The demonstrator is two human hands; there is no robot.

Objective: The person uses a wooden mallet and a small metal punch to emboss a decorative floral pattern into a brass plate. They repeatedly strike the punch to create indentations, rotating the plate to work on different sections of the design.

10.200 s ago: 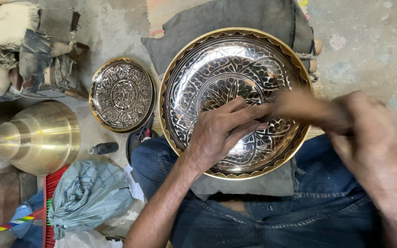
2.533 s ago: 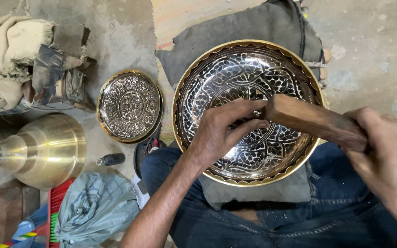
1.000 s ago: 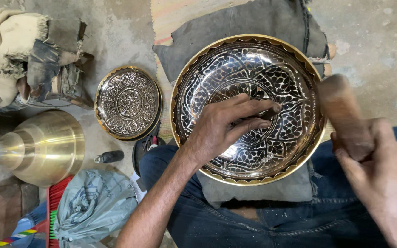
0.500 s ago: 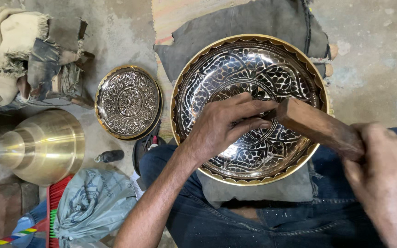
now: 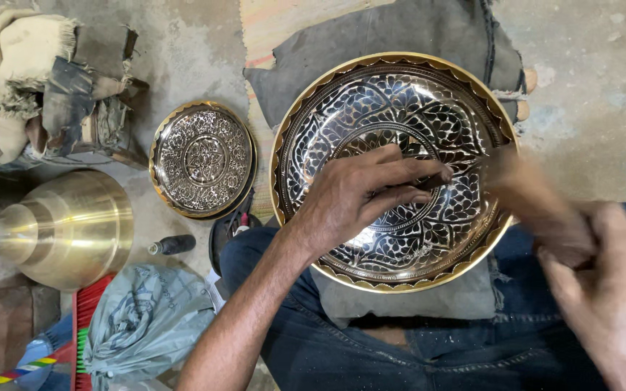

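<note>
1. Left hand (image 5: 353, 199) fingers pinched one thin chisel (image 5: 429, 181) against the large engraved brass bowl (image 5: 393, 170) on the lap.
2. Right hand (image 5: 610, 289) fingers gripped one blurred wooden mallet (image 5: 537, 199).
3. One small engraved plate (image 5: 202, 159) lay just beside.

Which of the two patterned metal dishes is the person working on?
The large engraved gold-rimmed dish on the lap: the left hand rests inside it. The small engraved round plate lies untouched on the floor.

Large engraved brass bowl (image 5: 400, 116) on lap cushion, thin chisel (image 5: 436, 179) touching its centre, blurred wooden mallet (image 5: 537, 206)
</note>
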